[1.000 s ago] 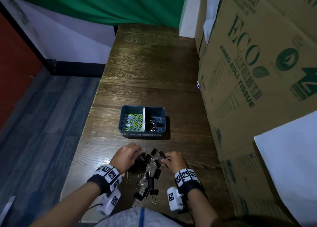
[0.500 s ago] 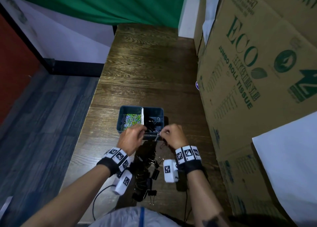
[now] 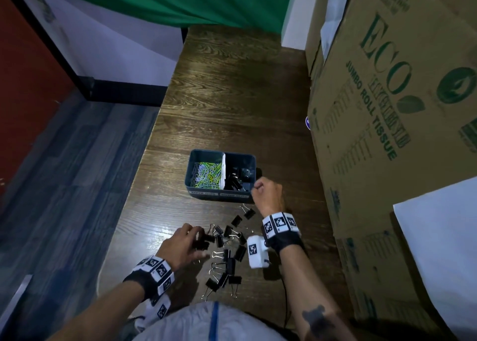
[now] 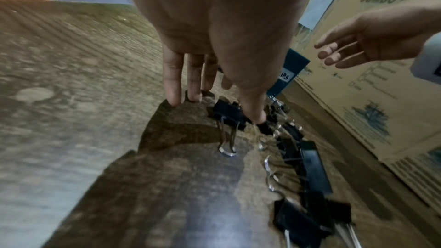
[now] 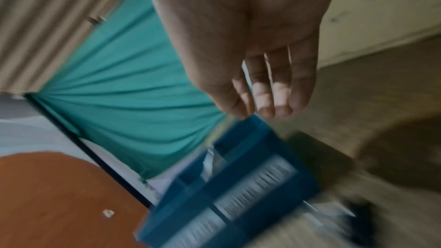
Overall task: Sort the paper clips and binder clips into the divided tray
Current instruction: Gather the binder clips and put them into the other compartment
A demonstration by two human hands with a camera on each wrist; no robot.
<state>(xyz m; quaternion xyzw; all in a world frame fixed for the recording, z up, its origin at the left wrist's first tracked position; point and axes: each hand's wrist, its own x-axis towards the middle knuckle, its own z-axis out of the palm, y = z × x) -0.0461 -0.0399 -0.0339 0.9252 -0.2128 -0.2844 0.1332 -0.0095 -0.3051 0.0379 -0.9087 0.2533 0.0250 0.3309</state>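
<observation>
Here the left hand (image 3: 184,242) reaches down with straight fingers, its grip apart, thumb touching a black binder clip (image 4: 229,113) in the scattered pile on the wooden surface (image 3: 232,103); the right hand (image 3: 265,191) hangs loose, empty, beside the tray (image 3: 222,195), paper clips (image 3: 207,176) in its left compartment

My head view is dim, with glare on the worktop (image 3: 144,240) left of my left grip (image 3: 184,245); its edges bow; the right wrist view is smeared, the tray (image 5: 238,191) below my right grip (image 5: 241,54) streaked; dark shadow pools under the left grip.
</observation>
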